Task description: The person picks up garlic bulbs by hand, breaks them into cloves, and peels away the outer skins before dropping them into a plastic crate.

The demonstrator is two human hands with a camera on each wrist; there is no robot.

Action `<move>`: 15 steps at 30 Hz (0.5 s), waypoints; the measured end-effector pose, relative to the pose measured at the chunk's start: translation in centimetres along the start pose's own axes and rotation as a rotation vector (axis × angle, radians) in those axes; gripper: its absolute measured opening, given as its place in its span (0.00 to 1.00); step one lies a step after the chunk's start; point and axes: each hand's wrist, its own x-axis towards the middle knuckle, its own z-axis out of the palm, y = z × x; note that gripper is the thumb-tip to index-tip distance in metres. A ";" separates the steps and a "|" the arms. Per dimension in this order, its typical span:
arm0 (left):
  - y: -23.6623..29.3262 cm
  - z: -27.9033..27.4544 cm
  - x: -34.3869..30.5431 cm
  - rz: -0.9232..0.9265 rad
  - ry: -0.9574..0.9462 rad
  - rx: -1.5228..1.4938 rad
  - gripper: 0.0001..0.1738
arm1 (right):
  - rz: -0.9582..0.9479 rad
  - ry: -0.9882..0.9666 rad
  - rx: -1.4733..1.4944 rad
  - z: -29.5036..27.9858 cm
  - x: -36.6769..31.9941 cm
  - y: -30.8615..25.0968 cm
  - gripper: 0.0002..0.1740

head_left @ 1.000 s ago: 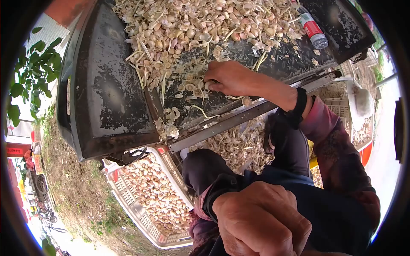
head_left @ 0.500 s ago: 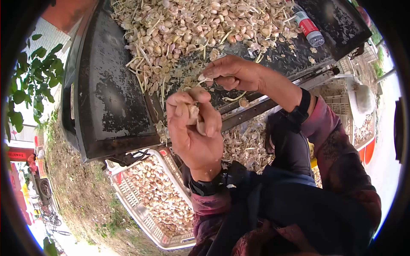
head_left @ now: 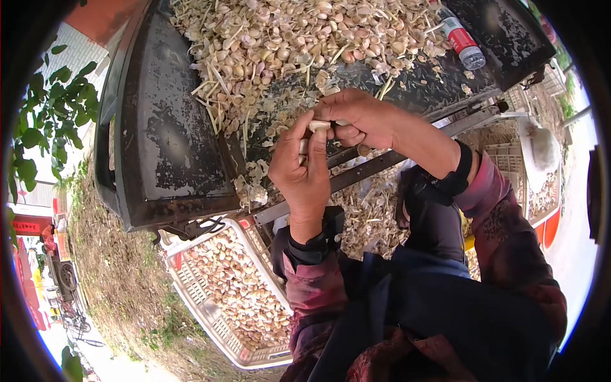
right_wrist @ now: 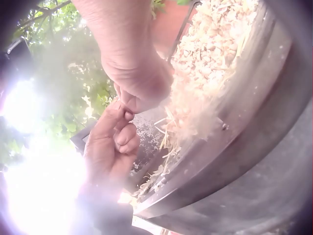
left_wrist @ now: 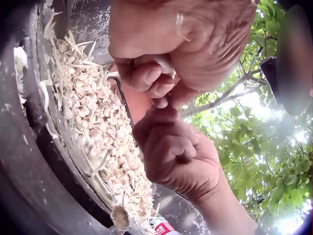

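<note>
Pinches a pale garlic clove [head_left: 320,126] between the thumb and fingers of the left hand [head_left: 300,172], the clove lying near the middle of the head view. Curls the other fingers of that hand round more pale pieces [head_left: 303,148], partly hidden in the palm. Brings the right hand [head_left: 370,121] in from three o'clock, its fingertips pinching at the same clove and meeting the left fingertips. Curls the lower fingers of the right hand inward, with another pale piece [head_left: 342,122] just visible beside them.

Holds both hands above the near edge of a dark metal tray [head_left: 172,134], wearing a black band [head_left: 309,250] on the left wrist and another [head_left: 457,175] on the right. Has a heap of garlic cloves [head_left: 280,48] spread on the tray at twelve o'clock, mixed with dry skins and stalks. Has a clear bottle [head_left: 463,43] with a red label lying on its side between one and two o'clock, beside the heap. Has a white basket [head_left: 207,316] full of cloves at seven o'clock, below the tray.
</note>
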 end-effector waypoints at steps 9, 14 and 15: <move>1.4 -1.0 0.0 -0.499 0.026 -0.643 0.08 | -0.053 0.047 0.025 1.2 0.3 0.6 0.11; 6.8 -3.8 -0.5 -0.242 -0.153 -1.184 0.13 | -0.341 0.194 -0.648 -1.7 3.1 1.3 0.10; 8.3 -3.9 -0.6 -0.227 -0.244 -1.291 0.11 | -0.531 0.201 -0.992 -2.5 3.8 2.0 0.10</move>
